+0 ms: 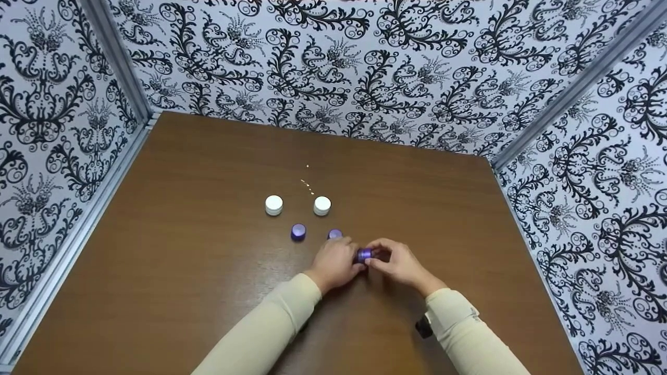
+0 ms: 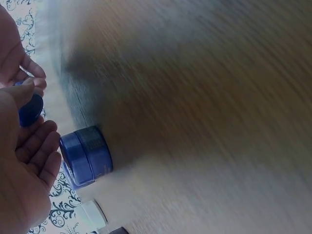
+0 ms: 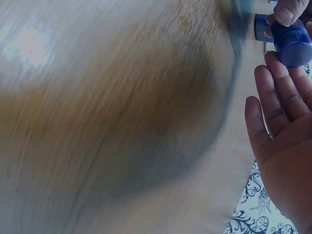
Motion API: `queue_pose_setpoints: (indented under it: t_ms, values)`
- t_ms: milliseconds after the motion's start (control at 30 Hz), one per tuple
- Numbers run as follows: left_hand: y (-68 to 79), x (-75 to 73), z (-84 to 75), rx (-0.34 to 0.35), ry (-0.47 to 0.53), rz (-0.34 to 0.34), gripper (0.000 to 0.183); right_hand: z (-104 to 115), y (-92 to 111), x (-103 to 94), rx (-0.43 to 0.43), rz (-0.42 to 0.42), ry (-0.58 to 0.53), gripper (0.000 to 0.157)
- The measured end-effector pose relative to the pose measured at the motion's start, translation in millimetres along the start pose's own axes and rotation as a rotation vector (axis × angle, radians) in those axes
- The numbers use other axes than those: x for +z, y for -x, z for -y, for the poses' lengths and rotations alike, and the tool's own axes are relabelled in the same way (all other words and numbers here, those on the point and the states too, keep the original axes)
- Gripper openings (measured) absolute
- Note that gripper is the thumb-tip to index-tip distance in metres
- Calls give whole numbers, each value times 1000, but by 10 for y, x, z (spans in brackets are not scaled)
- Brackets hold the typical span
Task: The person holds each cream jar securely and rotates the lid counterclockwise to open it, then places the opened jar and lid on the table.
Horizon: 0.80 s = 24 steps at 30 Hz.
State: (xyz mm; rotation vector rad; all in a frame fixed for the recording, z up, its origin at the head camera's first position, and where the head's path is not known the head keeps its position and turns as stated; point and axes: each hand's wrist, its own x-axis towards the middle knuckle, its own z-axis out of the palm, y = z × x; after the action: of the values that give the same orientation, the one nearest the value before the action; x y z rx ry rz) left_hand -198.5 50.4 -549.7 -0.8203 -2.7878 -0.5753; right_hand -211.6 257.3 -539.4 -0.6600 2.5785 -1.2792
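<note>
A small purple jar [image 1: 364,254] is held between both hands just over the table, lying on its side. My left hand [image 1: 336,263] grips its left end, the thumb across it in the left wrist view. Thumb and index finger of my right hand [image 1: 398,263] pinch its right end in the head view, while the other fingers [image 3: 278,105] extend loosely below it in the right wrist view. Another purple jar [image 1: 335,234] stands just beyond the left hand, partly covered by it; in the left wrist view this jar [image 2: 87,156] looks blue.
A third purple jar [image 1: 298,232] stands to the left. Farther back are two white jars, one on the left [image 1: 274,205] and one on the right [image 1: 322,205]. Small bright specks [image 1: 308,185] dot the brown table [image 1: 208,250]. Patterned walls [image 1: 338,62] enclose its back and sides.
</note>
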Motion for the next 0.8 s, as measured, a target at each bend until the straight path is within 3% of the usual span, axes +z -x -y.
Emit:
queue_pose_setpoints:
  t_ms: [400,600,800]
  values:
    - [-7,-8,11,0,4,18,34,32,-1,-24,-9,9,-51,30]
    - [0,-5,21,-25,-16,34,34,60,12,-30,2,-26,37,32]
    - [-3,-12,14,-32,-12,47,35,322,58,-75,-17,-15,38,30]
